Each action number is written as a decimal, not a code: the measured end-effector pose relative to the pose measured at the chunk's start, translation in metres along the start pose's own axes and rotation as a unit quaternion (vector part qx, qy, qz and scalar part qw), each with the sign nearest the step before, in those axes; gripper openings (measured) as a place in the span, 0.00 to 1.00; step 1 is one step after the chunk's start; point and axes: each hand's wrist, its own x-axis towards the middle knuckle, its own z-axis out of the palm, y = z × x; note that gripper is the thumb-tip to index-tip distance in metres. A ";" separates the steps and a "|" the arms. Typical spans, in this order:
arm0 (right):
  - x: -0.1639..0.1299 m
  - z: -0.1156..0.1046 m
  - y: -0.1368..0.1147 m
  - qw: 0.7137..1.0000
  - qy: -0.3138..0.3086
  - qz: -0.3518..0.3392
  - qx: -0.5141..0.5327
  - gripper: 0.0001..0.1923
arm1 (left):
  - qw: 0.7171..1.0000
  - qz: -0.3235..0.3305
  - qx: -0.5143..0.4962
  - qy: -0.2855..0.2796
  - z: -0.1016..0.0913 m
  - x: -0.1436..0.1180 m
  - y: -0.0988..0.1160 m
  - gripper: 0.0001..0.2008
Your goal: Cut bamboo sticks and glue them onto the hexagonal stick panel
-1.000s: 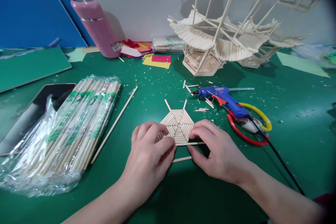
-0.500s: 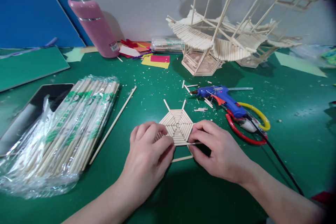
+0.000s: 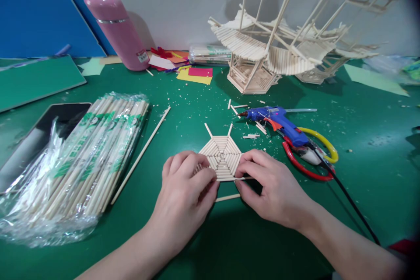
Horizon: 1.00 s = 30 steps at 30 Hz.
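Note:
A web-like octagonal panel [image 3: 223, 156] of short wooden sticks lies on the green table, with two stick ends jutting out from its far side. My left hand [image 3: 188, 183] is closed at the panel's near left edge, its fingers covering that corner. At the near right corner my right hand [image 3: 267, 183] pinches a thin wooden stick [image 3: 244, 178], which lies along the panel's near edge. Its fingertips also touch the panel. Another cut stick [image 3: 228, 198] rests on the table between the hands, its ends close to my fingers.
A blue glue gun [image 3: 278, 120] lies by red-and-yellow-handled cutters [image 3: 311, 155] and stick scraps. To the left are bagged chopsticks [image 3: 98, 153], one loose chopstick [image 3: 141, 155] and a dark tablet-like slab [image 3: 70, 116]. Behind stand a pink bottle [image 3: 120, 37] and a stick-built pavilion model [image 3: 252, 48].
Almost nothing differs. Both hands keep their hold, and the whole view has shifted very slightly.

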 end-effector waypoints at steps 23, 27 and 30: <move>0.001 -0.009 0.003 0.997 -0.062 -0.040 0.004 0.03 | 1.000 -0.008 0.002 -0.005 0.000 -0.001 0.001 0.05; 0.001 -0.010 0.001 0.997 -0.070 -0.042 -0.004 0.05 | 1.000 -0.008 0.001 -0.006 -0.001 -0.001 0.002 0.05; 0.002 -0.010 0.001 0.996 -0.073 -0.050 -0.019 0.05 | 1.000 -0.007 0.000 -0.008 -0.001 0.000 0.002 0.05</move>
